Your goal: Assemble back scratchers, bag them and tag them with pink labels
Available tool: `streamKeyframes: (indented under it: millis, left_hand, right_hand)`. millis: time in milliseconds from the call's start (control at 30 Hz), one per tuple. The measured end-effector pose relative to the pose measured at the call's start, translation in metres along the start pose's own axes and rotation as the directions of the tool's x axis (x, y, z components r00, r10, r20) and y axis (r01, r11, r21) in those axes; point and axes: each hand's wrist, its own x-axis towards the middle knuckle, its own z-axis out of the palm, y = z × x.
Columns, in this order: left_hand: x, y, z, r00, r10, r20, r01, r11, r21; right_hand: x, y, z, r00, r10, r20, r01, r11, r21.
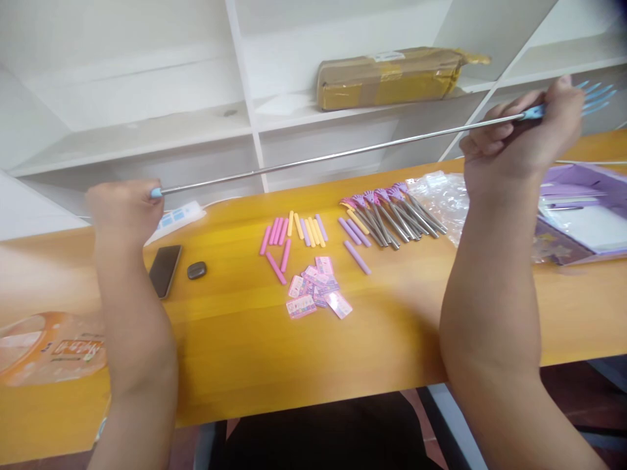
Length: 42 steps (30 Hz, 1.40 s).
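Note:
A long telescopic back scratcher stretches between my two raised hands, its thin metal rod fully across the view above the table. My left hand is closed around its blue handle end. My right hand grips the light blue head end, whose claw prongs stick out beyond the fingers. On the table below lie several collapsed back scratchers with purple and pink hand-shaped heads. Beside them are pink sleeves, yellow and purple sleeves, and a small pile of pink printed cards.
Left on the table are a phone, a small black case, a white power strip and an orange plastic packet. A purple box and clear plastic bags sit right. A taped cardboard parcel rests on the shelf.

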Motion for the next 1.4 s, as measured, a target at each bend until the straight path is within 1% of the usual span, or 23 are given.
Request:
streamKeyframes:
  millis: [67,133,300,467,633,733,800,833,867,900,933,967,1000,1033,1067,1100,1133,1167,1233,1300,1333,1400]
  left_hand:
    - [0.001,0.000,0.001,1.000,-0.001,0.005,0.001,1.000,0.002]
    - [0.001,0.001,0.003,1.000,-0.010,0.009,0.010,1.000,0.010]
    - [0.002,0.002,0.004,1.000,-0.020,0.022,0.020,1.000,-0.002]
    - [0.003,0.006,0.003,0.999,-0.020,0.029,0.020,1.000,0.002]
    - [0.001,0.006,0.002,0.996,-0.020,0.092,0.013,0.997,0.078]
    - [0.001,0.009,-0.002,0.991,-0.021,0.135,0.002,0.990,0.138]
    - [0.001,0.020,-0.006,0.986,-0.011,0.166,-0.016,0.987,0.159]
    - [-0.001,0.030,-0.009,0.980,0.008,0.201,-0.039,0.988,0.151]
    - [-0.003,0.044,-0.010,0.975,0.024,0.223,-0.056,0.989,0.138]
    - [-0.007,0.062,-0.012,0.964,0.057,0.259,-0.087,0.991,0.106]
    - [-0.013,0.081,-0.013,0.940,0.106,0.324,-0.130,0.990,0.054]
    - [-0.020,0.102,-0.013,0.914,0.118,0.388,-0.138,0.990,0.024]
    - [-0.028,0.123,-0.014,0.900,0.185,0.396,-0.178,0.983,-0.055]
    - [-0.037,0.142,-0.014,0.891,0.251,0.378,-0.210,0.967,-0.147]
    - [-0.047,0.158,-0.014,0.872,0.320,0.370,-0.238,0.939,-0.249]
    - [-0.055,0.169,-0.015,0.848,0.370,0.379,-0.246,0.909,-0.338]
    - [-0.061,0.177,-0.015,0.834,0.409,0.370,-0.246,0.877,-0.414]
    - [-0.066,0.180,-0.016,0.827,0.434,0.359,-0.247,0.852,-0.461]
    - [-0.068,0.176,-0.018,0.833,0.442,0.332,-0.261,0.844,-0.469]
    - [-0.065,0.168,-0.018,0.834,0.444,0.328,-0.295,0.860,-0.416]
    - [-0.062,0.165,-0.018,0.826,0.454,0.334,-0.315,0.864,-0.393]
    - [-0.058,0.162,-0.013,0.811,0.456,0.366,-0.330,0.873,-0.359]
  right_hand:
    - [-0.002,0.001,0.003,1.000,0.023,0.010,-0.023,0.999,0.033]
    - [-0.004,0.003,0.006,0.999,0.036,-0.006,-0.036,0.998,0.051]
    - [-0.006,0.010,0.008,0.999,0.025,-0.024,-0.024,0.999,0.032]
    - [-0.005,0.016,0.007,0.998,0.013,-0.058,-0.009,0.997,0.070]
    - [-0.002,0.022,0.006,0.995,0.008,-0.102,-0.002,0.998,0.055]
    - [0.005,0.030,0.010,0.991,-0.063,-0.116,0.068,0.997,0.041]
    - [0.003,0.038,0.017,0.989,-0.126,-0.072,0.125,0.992,-0.026]
    - [-0.003,0.044,0.023,0.989,-0.148,-0.024,0.145,0.986,-0.080]
    - [-0.014,0.051,0.029,0.986,-0.164,0.032,0.167,0.976,-0.143]
    - [-0.030,0.058,0.037,0.979,-0.165,0.123,0.188,0.960,-0.210]
    - [-0.051,0.065,0.045,0.961,-0.160,0.225,0.220,0.936,-0.275]
    - [-0.076,0.071,0.052,0.932,-0.155,0.328,0.268,0.903,-0.336]
    - [-0.103,0.077,0.059,0.864,-0.098,0.494,0.315,0.870,-0.379]
    - [-0.131,0.081,0.066,0.838,-0.094,0.537,0.342,0.858,-0.383]
    - [-0.158,0.083,0.071,0.785,-0.039,0.619,0.357,0.845,-0.399]
    - [-0.181,0.083,0.075,0.734,0.036,0.678,0.350,0.836,-0.423]
    - [-0.200,0.082,0.078,0.700,0.096,0.707,0.335,0.831,-0.445]
    - [-0.213,0.079,0.080,0.679,0.149,0.719,0.319,0.822,-0.472]
    - [-0.223,0.072,0.082,0.652,0.214,0.727,0.289,0.817,-0.500]
    - [-0.221,0.071,0.082,0.626,0.240,0.742,0.268,0.827,-0.494]
    - [-0.218,0.073,0.082,0.611,0.250,0.751,0.255,0.836,-0.486]
    - [-0.213,0.084,0.082,0.607,0.272,0.747,0.206,0.853,-0.479]
